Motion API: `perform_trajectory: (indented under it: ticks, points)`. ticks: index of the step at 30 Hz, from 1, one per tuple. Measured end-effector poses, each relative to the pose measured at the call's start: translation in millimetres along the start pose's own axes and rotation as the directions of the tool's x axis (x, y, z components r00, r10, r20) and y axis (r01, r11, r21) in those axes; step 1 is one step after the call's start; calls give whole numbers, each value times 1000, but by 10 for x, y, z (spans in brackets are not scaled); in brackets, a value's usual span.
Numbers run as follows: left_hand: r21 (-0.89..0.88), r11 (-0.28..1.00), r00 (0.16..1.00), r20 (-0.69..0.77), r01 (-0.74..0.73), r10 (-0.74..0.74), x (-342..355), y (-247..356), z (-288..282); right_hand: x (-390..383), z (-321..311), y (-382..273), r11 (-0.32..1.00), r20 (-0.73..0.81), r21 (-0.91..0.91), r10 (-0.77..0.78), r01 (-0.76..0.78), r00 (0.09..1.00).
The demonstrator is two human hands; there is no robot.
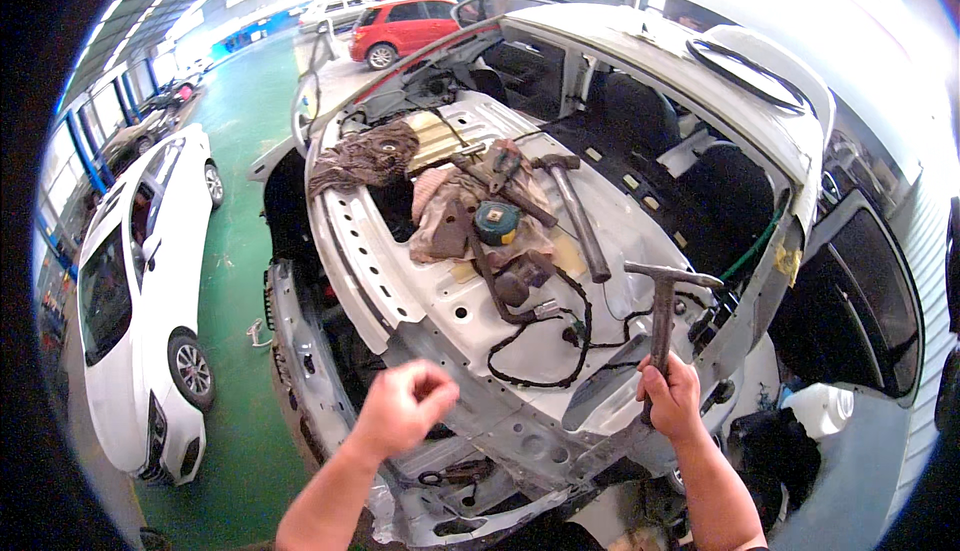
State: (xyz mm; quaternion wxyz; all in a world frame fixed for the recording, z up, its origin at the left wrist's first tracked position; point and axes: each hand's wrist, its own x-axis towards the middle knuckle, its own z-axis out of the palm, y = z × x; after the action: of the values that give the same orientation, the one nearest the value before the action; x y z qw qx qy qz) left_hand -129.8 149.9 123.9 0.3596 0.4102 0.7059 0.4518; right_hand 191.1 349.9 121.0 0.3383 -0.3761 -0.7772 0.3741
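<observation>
My right hand (672,393) is wrapped round the handle of a body hammer (663,316), held upright with its long, narrow head on top. It stands over the right rear corner of a stripped grey-white car body (430,296). My left hand (408,406) is curled closed above the body's rear edge, with nothing showing in its fingers. Farther in on the bare panel lie a second hammer (578,216), a teal tape measure (497,221), a stained cloth (432,241) with several tools on it, and a black wiring harness (540,383).
A brown patterned cloth (365,158) lies at the panel's far left. Cut, jagged sheet metal (470,526) edges the near side. A dark-windowed door (850,296) and a white plastic jug (822,411) are at the right. A white car (150,301) stands left, a red car (405,29) beyond.
</observation>
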Motion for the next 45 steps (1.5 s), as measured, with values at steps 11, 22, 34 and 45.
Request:
perform_trajectory:
  ticks: [11,22,34,45]
  points:
    - [807,490,872,62,-331,486,1819,147,852,51,-14,64,981,-42,-193,6,-14,999]
    - [546,731,781,-204,-409,590,483,704,72,17,-30,17,989,-60,-145,-31,22,998]
    - [-58,993,289,-957,-100,-26,-4001,-98,-415,-72,118,171,941,-10,-280,-201,190,980]
    - [-558,714,126,-816,-422,-564,-5919,-970,1056,-38,76,502,937,-47,-210,-294,279,955]
